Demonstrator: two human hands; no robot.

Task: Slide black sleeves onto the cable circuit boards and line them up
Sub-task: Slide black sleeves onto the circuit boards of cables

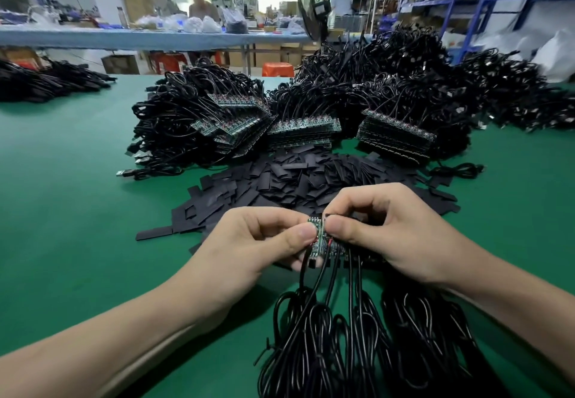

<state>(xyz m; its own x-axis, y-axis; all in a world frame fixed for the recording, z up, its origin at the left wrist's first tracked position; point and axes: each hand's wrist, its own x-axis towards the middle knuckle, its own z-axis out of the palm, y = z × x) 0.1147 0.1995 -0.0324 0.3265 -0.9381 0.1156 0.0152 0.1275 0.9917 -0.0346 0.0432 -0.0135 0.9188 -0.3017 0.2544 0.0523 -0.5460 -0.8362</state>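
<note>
Hands: left hand (258,242) and right hand (389,229) both pinch circuit board strip (315,222) | black sleeves (305,179) heaped behind

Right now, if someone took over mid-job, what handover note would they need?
Left hand pinches the boards, right hand pinches them from the other side; whether it also holds a sleeve is unclear.
Cables trail toward the person. Sleeves lie piled behind the hands, board stacks beyond on the mat.
Done: no finished sleeve clearly visible. Left: sleeve these boards, line them up, then the board stacks.
</note>
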